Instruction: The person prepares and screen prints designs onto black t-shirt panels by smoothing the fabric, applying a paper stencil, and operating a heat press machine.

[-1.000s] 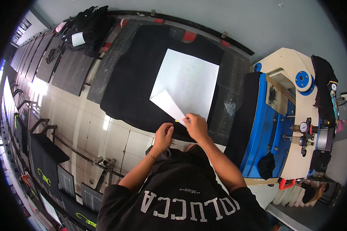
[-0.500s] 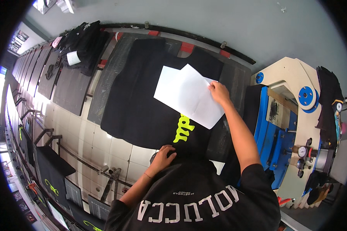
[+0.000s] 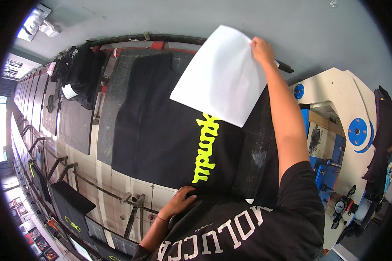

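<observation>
Right hand [image 3: 262, 48] pinches the white sheet [image 3: 222, 74], lifted clear above the black garment [image 3: 161, 130] on the surface [image 3: 257, 152]. Left hand [image 3: 182, 201], fingers curled, presses the garment's near edge. Advisable: peel steadily, avoid smearing the yellow print [image 3: 206, 148].

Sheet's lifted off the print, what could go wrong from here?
1. The white sheet hangs from the right hand by one corner; it could sag onto the yellow-green print and mar it if tacky.
2. Only the left hand pins the black garment at its near edge, so it may shift.
</observation>
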A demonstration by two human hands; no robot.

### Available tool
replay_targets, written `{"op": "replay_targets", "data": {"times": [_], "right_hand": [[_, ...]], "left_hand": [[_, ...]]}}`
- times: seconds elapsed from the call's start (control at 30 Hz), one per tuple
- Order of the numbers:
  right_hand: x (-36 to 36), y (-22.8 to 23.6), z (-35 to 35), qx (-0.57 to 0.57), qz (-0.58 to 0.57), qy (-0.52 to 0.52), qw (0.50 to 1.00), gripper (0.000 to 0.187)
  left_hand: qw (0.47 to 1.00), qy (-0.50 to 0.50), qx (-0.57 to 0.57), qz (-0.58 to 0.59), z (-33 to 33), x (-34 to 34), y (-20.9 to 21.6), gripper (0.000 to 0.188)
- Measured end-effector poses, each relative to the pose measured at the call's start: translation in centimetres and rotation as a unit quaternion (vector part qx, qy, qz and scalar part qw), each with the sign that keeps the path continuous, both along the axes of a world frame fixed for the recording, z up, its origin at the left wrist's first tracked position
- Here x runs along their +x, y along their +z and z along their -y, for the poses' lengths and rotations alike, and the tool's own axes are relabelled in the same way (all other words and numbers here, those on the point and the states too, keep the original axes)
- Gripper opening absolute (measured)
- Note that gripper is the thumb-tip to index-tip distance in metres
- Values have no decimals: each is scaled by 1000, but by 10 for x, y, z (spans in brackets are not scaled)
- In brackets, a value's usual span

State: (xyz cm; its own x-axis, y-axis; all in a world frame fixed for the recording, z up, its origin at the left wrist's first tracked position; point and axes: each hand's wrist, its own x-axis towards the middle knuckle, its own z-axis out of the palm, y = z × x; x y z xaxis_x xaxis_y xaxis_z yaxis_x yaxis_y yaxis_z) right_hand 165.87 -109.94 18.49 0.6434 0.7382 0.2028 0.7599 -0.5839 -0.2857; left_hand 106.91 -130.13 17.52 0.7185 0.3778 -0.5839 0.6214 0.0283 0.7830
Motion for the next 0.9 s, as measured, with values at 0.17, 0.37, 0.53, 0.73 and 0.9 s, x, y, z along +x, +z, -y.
{"op": "replay_targets", "data": {"times": [0.17,0.37,0.53,0.73,0.9], "right_hand": [[21,86,-12,79,63,12,995,23],[-29,237,33,188,149,72,968,27],[-148,303,110,171,176,192,950,23],[-309,244,200,161,162,270,935,16],[-397,146,258,156,74,282,944,7]], "left_hand": [[1000,-21,14,16,-2,-2,-3,42],[999,-32,16,-5,-5,-4,2,43],[990,40,38,129,-14,5,8,38],[919,176,-89,342,-18,34,67,50],[862,280,-157,391,3,40,79,60]]}}
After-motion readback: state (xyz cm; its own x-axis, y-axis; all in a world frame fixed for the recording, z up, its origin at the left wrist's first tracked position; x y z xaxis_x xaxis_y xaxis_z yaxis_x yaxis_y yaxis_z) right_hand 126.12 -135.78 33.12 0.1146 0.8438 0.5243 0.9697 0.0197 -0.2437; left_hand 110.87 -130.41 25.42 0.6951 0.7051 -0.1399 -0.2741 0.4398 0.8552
